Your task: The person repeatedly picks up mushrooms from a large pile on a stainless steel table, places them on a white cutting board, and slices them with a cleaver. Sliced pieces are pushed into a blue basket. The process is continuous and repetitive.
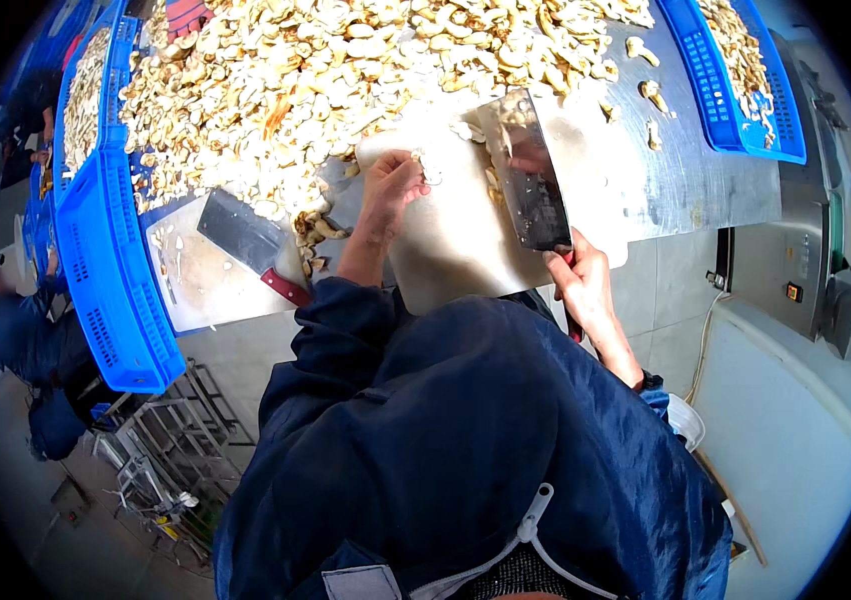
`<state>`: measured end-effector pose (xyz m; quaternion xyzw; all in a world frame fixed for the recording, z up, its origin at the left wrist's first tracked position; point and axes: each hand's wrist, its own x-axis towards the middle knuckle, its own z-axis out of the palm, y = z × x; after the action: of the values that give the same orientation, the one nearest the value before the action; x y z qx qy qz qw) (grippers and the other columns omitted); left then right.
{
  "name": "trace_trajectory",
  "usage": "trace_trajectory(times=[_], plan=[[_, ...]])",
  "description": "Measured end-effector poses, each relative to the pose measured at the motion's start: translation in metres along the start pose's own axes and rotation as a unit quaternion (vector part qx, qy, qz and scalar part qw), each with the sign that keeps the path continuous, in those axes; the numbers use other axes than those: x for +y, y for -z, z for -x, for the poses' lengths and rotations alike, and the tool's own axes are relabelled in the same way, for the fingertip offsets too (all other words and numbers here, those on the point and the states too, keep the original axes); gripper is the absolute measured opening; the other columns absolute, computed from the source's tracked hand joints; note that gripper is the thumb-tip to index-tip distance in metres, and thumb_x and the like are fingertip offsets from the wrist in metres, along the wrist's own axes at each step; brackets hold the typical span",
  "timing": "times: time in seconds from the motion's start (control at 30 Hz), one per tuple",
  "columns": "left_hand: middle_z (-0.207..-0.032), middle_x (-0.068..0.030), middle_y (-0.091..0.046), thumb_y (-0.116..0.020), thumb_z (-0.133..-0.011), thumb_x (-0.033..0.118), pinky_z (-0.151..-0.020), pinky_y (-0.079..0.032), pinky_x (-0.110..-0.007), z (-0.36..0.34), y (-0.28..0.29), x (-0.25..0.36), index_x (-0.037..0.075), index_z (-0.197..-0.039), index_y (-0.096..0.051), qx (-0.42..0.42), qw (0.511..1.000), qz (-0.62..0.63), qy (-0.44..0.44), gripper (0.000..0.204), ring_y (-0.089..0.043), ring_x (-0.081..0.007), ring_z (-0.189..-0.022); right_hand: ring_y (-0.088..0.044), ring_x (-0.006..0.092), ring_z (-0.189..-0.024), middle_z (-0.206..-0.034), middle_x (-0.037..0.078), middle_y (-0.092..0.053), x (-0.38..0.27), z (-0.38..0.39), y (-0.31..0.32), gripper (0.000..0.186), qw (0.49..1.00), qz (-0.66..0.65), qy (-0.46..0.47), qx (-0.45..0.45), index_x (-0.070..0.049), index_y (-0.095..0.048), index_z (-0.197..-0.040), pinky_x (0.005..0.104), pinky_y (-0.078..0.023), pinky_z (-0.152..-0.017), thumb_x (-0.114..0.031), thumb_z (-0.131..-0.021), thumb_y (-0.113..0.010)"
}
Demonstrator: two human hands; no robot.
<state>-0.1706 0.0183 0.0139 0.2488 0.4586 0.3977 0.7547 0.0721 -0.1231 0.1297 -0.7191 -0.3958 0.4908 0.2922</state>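
Observation:
My left hand point(393, 190) pinches a small pale mushroom piece point(427, 170) just above a cream cutting board point(445, 255). My right hand point(582, 285) grips the red handle of a wide cleaver point(525, 170), whose blade is over the board's right half, with a few slices point(495, 185) along its left side. A large heap of sliced mushrooms point(275, 90) spreads over the metal table point(705, 195) beyond the board. To my left, a second cleaver point(243, 232) with a dark red handle lies on another board point(180, 280).
Blue plastic crates point(120, 300) line the table's left edge; another point(770, 145) holds slices at the right. A co-worker's gloved hand point(185, 15) reaches into the far heap. A person point(20, 330) is at far left, a metal frame point(165, 450) below, a steel machine point(785, 270) right.

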Motion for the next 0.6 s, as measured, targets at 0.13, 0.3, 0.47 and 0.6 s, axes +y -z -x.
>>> trace_trajectory(times=[0.13, 0.3, 0.47, 0.6], plan=[[-0.083, -0.0039, -0.063, -0.061, -0.087, 0.015, -0.069, -0.050, -0.029, 0.001, -0.011, 0.005, 0.005, -0.100, -0.060, 0.009, 0.999, -0.008, 0.037, 0.016, -0.062, -0.0129, -0.075, -0.043, 0.0101, -0.056, -0.059, 0.002, -0.047, 0.010, -0.001, -0.001, 0.013, 1.000, 0.017, -0.006, -0.007, 0.000, -0.058, -0.091, 0.0282, -0.038, -0.053, -0.011, -0.083, -0.059], [-0.079, -0.0059, -0.065, -0.065, -0.084, 0.020, -0.060, -0.048, -0.028, -0.008, -0.012, 0.002, 0.005, -0.089, -0.064, 0.045, 0.967, -0.246, -0.035, 0.016, -0.061, -0.0097, -0.065, -0.043, 0.0113, -0.056, -0.059, 0.003, -0.047, 0.005, 0.003, 0.006, 0.013, 1.000, 0.008, -0.014, 0.015, 0.000, -0.057, -0.089, 0.0296, -0.038, -0.053, -0.012, -0.083, -0.059], [-0.073, -0.0092, -0.060, -0.074, -0.074, 0.021, -0.060, -0.048, -0.032, -0.019, -0.021, 0.009, 0.001, -0.076, -0.064, 0.085, 0.839, -0.514, -0.159, 0.022, -0.059, -0.0196, -0.065, -0.047, 0.0120, -0.048, -0.057, 0.003, -0.047, 0.006, 0.005, 0.023, 0.014, 0.998, 0.010, -0.033, 0.046, 0.000, -0.054, -0.085, 0.0301, -0.041, -0.048, -0.013, -0.084, -0.058], [-0.087, -0.0130, -0.054, -0.081, -0.067, 0.020, -0.067, -0.050, -0.039, -0.029, -0.053, 0.000, 0.002, -0.099, -0.062, 0.072, 0.708, -0.600, -0.365, 0.041, -0.057, -0.0312, -0.083, -0.050, 0.0121, -0.043, -0.055, 0.003, -0.048, 0.005, 0.009, 0.033, 0.014, 0.997, 0.005, -0.035, 0.068, 0.000, -0.054, -0.086, 0.0303, -0.042, -0.044, -0.013, -0.085, -0.057]])
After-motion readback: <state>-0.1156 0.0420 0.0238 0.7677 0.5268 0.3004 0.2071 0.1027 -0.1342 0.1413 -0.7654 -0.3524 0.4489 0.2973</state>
